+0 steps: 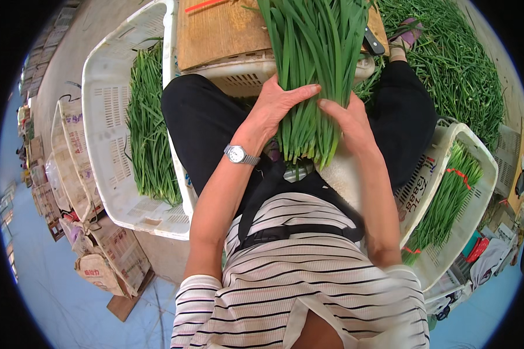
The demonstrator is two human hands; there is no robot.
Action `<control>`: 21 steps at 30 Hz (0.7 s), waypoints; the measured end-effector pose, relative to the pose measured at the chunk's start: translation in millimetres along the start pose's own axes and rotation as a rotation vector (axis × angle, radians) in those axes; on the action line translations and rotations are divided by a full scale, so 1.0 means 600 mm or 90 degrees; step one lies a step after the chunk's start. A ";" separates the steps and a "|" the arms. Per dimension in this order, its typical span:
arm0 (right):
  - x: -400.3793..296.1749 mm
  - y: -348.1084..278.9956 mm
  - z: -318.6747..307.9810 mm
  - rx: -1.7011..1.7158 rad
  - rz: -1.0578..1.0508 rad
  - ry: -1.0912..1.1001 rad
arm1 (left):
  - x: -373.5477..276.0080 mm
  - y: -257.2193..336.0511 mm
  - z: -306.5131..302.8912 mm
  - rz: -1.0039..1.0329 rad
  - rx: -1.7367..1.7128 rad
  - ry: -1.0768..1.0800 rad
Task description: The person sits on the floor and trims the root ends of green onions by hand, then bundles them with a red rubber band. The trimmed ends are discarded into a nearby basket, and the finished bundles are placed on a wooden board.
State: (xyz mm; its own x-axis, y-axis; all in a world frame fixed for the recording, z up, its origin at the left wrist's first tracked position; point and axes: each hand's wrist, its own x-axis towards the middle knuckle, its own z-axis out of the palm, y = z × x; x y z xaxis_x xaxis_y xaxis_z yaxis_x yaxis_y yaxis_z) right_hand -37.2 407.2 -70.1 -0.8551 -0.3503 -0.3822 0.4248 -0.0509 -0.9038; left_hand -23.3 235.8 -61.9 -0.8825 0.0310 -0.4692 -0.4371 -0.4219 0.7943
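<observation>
A thick bunch of green garlic chives (316, 56) lies across the near edge of a wooden board (222, 35), its cut ends hanging toward my lap. My left hand (284, 102) grips the bunch from the left, thumb laid over the stems. From the right, my right hand (349, 118) closes around the same bunch, its thumb tip close to the left one. The fingers beneath the stems are hidden. A black-handled knife (372, 42) rests at the board's right side, partly covered by the leaves. An orange-red strip (205, 5) sits at the board's far left.
An upturned-looking white plastic crate (240, 74) supports the board. Left of my knee, a white crate (109, 174) holds loose chives (150, 131). To the right, another crate (484, 174) contains chives tied with red bands (447, 196). A large heap of chives (458, 78) covers the floor at far right.
</observation>
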 end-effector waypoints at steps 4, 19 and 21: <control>-0.021 -0.047 0.016 -0.012 -0.058 0.007 | -0.027 0.038 0.012 0.058 0.008 0.014; 0.100 -0.202 0.066 -0.234 -0.668 -0.038 | -0.006 0.246 -0.031 0.864 1.287 0.005; 0.106 -0.215 0.071 -0.179 -0.544 -0.073 | -0.008 0.252 -0.027 0.828 1.293 0.023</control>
State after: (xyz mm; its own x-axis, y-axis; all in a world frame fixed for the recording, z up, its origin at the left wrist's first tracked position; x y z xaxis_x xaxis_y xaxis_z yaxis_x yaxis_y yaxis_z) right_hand -133.5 351.6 30.3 -0.8039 -0.3904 0.4486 -0.4425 -0.1112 -0.8898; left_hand -82.2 157.4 54.5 -0.7369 0.5634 0.3737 0.5236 0.8252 -0.2116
